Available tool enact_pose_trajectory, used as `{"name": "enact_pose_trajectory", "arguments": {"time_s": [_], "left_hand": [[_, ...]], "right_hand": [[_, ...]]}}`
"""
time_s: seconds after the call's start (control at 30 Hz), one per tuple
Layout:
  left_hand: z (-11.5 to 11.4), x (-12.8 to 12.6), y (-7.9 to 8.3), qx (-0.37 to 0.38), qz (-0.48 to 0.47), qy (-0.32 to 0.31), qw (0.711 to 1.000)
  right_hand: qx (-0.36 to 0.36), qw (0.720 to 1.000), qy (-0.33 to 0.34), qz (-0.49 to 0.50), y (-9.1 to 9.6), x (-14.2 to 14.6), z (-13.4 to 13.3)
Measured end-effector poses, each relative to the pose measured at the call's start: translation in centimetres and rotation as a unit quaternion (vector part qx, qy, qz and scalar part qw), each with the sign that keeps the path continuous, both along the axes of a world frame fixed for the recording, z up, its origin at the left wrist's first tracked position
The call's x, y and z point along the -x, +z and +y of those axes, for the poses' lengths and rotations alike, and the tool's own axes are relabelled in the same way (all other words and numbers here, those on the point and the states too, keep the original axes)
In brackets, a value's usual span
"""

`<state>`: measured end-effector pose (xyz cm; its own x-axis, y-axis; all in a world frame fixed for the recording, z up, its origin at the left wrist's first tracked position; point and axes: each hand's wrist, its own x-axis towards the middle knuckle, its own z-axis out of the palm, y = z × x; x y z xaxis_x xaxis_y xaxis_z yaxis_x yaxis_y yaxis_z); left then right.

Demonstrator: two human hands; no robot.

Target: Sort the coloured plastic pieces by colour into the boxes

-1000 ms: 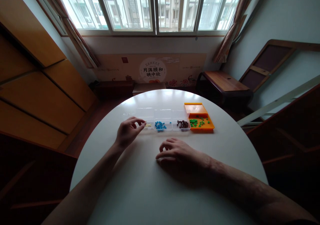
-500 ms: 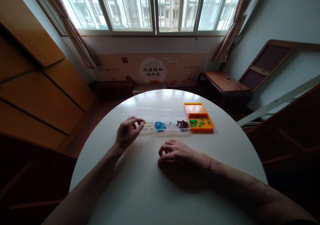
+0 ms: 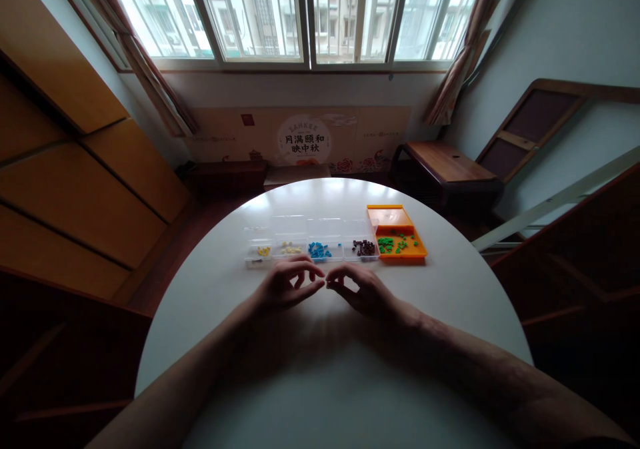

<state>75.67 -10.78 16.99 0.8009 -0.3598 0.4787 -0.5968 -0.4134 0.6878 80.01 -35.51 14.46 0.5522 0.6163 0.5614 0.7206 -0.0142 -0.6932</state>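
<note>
My left hand (image 3: 293, 282) and my right hand (image 3: 363, 289) meet fingertip to fingertip above the table, just in front of the boxes. Both are closed in a pinch; whatever sits between the fingertips is too small to make out. Behind them stands a row of clear plastic boxes with raised lids. These hold yellow pieces (image 3: 263, 252), cream pieces (image 3: 291, 248), blue pieces (image 3: 319, 250) and dark brown pieces (image 3: 365, 248). At the right end, an orange box (image 3: 421, 252) contains small green pieces (image 3: 386, 244).
A round white table (image 3: 320, 382) carries everything. Beyond it are a wooden bench (image 3: 450, 162), a printed panel (image 3: 305, 139) under the window and, on the left, wooden cabinets (image 3: 75, 202).
My left hand has come away from the cream pieces, moving right and nearer to me. My right hand has risen slightly, and the two hands' fingertips now meet.
</note>
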Motion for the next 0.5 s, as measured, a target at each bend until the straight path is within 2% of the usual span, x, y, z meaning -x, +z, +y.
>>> {"name": "enact_pose_trajectory", "arguments": {"time_s": [0.23,0.5], "left_hand": [[-0.55,-0.19,-0.67,0.017,-0.045,-0.012,0.999],[-0.48,-0.08,-0.56,-0.011,-0.074,-0.028,0.997]], "right_hand": [[-0.023,0.999,-0.006,0.036,-0.35,-0.18,0.09],[-0.03,0.994,0.009,0.104,-0.38,-0.31,0.07]]}}
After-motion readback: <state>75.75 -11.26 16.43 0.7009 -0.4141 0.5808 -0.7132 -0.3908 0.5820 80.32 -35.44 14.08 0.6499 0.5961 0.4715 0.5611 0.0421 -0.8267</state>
